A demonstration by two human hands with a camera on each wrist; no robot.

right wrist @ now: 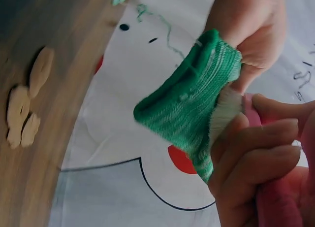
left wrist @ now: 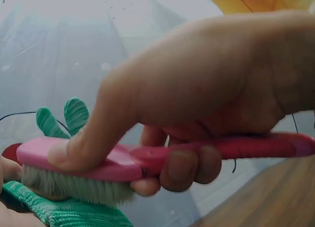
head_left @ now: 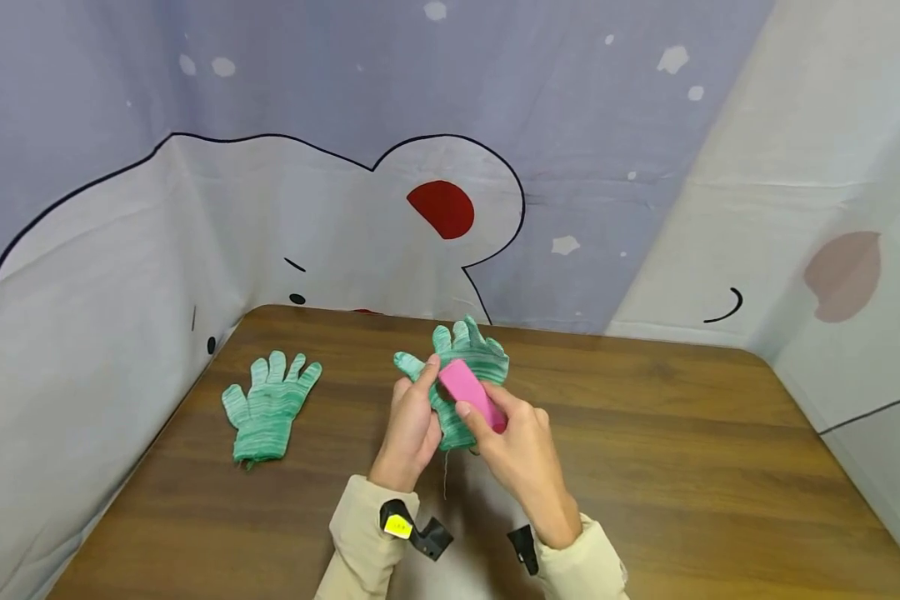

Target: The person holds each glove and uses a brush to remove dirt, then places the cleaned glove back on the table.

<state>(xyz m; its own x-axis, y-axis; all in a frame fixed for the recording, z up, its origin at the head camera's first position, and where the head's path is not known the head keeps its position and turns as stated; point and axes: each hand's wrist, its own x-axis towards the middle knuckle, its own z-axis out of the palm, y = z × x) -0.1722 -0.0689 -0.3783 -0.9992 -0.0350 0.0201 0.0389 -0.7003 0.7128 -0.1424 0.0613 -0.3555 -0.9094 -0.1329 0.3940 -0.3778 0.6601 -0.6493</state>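
A green-and-white striped knit glove (head_left: 487,360) is held up over the table by my left hand (head_left: 412,425), with the thumb on its near face. My right hand (head_left: 521,446) grips a pink brush (head_left: 467,387), fingers curled round the handle. In the left wrist view the thumb presses along the brush's back, and its pale bristles (left wrist: 78,185) point down at the glove (left wrist: 74,212). The right wrist view shows the bristles (right wrist: 227,111) against the glove's side, near its darker green cuff (right wrist: 172,84). A loose thread hangs from the cuff.
A matching green glove (head_left: 266,412) lies flat on the left of the wooden table (head_left: 682,467), fingers pointing away. Behind the table hangs a printed curtain (head_left: 330,217). Several tan rounded pieces (right wrist: 18,109) show on the wood in the right wrist view.
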